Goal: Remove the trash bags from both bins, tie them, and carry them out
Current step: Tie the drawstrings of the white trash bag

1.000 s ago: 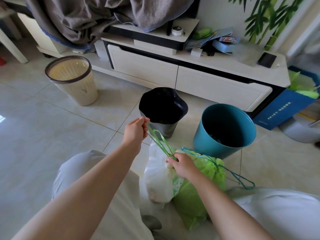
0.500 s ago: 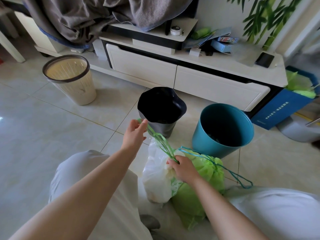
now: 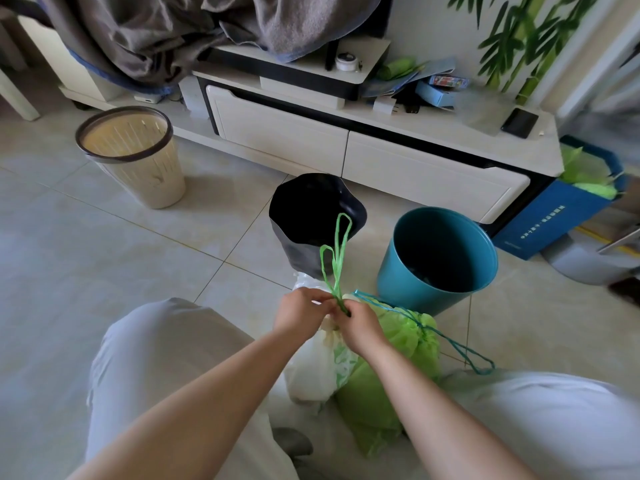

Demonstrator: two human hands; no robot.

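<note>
Change: a second ago the left hand (image 3: pixel 302 311) was stretched out toward the black bin (image 3: pixel 313 220), drawing the green drawstring (image 3: pixel 335 258) taut at a slant; now it has come back beside the right hand (image 3: pixel 362 327), and both meet at the neck of the white bag (image 3: pixel 313 372).
Drawstring: its two loops stand nearly upright from the knuckles, long axis running near to far, the taller loop's tip over the black bin's dark mouth.
White bag: on the tiled floor (image 3: pixel 104 244) between the person's knees, just near of the black bin, neck bunched upward.
Green bag (image 3: pixel 391 368): lies against the white bag's right side, just near of the teal bin (image 3: pixel 440 258); its blue cord (image 3: pixel 446 341) trails right and near across the floor.
Left hand: fingers curled together, pinching the bag's neck at the base of the drawstring.
Right hand: closed tight on the drawstring where it leaves the neck, touching the left.
Beyond: a cream basket (image 3: pixel 133 155) far left, a white cabinet (image 3: pixel 363 154) behind the bins.
</note>
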